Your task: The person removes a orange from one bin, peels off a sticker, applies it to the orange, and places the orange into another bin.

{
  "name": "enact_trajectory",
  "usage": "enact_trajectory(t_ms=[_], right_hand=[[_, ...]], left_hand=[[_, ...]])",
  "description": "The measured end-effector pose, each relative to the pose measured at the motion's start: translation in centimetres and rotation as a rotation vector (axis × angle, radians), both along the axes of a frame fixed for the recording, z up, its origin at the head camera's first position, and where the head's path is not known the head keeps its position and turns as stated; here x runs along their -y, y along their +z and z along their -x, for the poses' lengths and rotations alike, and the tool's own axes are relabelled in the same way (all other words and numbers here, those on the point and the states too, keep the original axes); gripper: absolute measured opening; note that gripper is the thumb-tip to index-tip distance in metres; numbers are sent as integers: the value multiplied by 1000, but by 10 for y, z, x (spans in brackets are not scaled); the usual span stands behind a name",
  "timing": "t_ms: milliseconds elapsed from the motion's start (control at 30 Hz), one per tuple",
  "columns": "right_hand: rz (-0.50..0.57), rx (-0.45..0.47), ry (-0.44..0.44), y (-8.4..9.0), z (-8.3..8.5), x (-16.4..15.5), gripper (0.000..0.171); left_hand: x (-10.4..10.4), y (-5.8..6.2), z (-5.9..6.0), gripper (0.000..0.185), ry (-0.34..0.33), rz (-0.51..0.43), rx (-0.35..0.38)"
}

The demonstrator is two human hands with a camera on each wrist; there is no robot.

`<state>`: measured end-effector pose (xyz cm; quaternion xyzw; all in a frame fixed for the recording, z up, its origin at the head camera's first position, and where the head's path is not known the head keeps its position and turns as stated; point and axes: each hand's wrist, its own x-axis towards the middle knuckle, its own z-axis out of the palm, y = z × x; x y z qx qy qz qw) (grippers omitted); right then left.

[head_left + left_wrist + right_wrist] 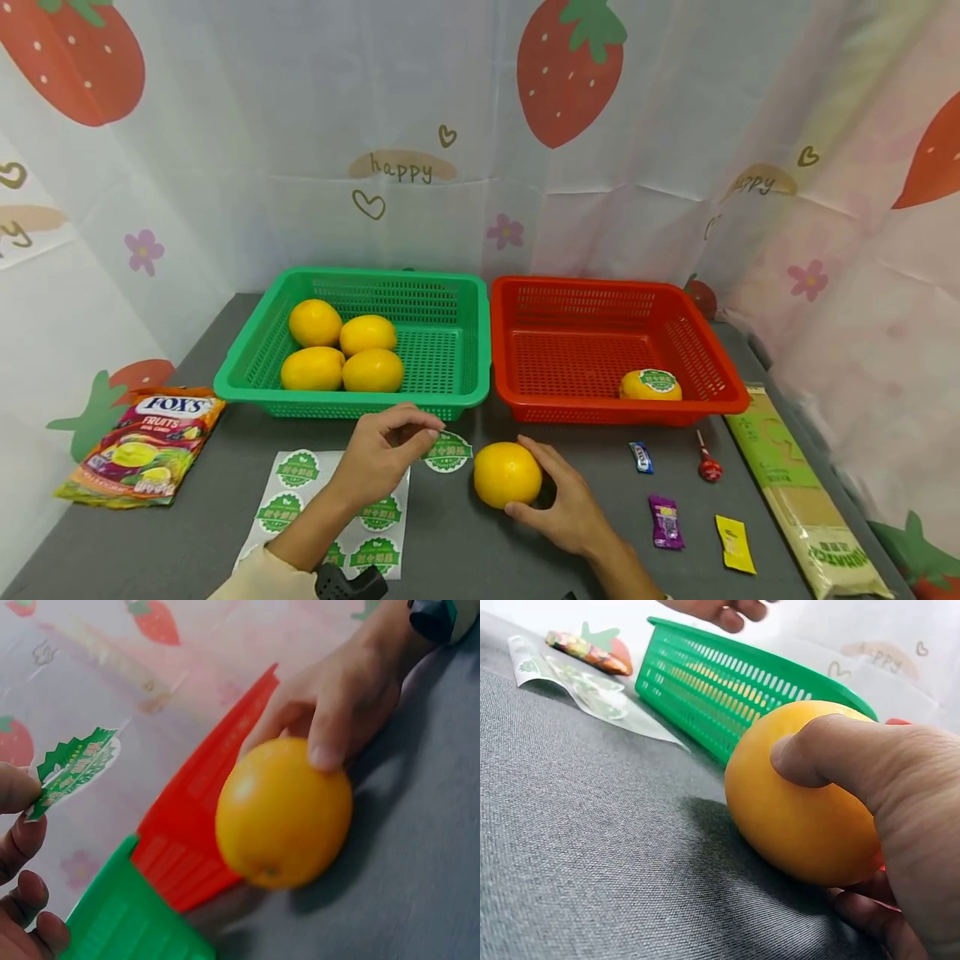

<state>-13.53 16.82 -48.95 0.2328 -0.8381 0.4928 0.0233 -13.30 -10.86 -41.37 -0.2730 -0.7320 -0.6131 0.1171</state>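
Note:
My right hand (558, 492) grips a yellow-orange fruit (507, 474) on the grey table, in front of the gap between the two baskets; the thumb and fingers curl round the fruit (802, 799). My left hand (390, 446) pinches a round green-and-white sticker (447, 452) just left of the fruit. In the left wrist view the sticker (75, 769) hangs from my fingertips, apart from the fruit (283, 811). A sticker sheet (330, 508) lies under my left forearm.
A green basket (465, 333) holds several plain yellow fruits (341, 350). A red basket (510, 350) holds one stickered fruit (650, 384). A candy bag (142, 446) lies far left. Wrapped sweets (666, 521), a lollipop (707, 464) and a long biscuit pack (806, 500) lie right.

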Motion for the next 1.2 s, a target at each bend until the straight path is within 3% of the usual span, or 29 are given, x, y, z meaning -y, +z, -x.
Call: enact_trajectory(t_ms=[300, 600, 700, 900, 967, 1067, 1200], right_hand=[[10, 27, 2, -1, 0, -1, 82], [30, 49, 12, 0, 0, -1, 83], [37, 29, 23, -2, 0, -1, 83], [37, -20, 44, -4, 2, -1, 82], [35, -30, 48, -4, 2, -1, 81], [39, -51, 53, -4, 2, -1, 80], [41, -64, 50, -4, 3, -1, 79]], left_hand=[[-39, -13, 7, 11, -48, 80, 113], [-68, -30, 11, 8, -17, 132, 65], [-73, -35, 12, 8, 20, 186, 2], [-77, -41, 14, 11, 177, 399, -296], [-76, -42, 13, 17, 190, 439, -371], [-75, -46, 14, 26, 120, 484, -411], [-74, -58, 18, 39, -33, 462, -298]])
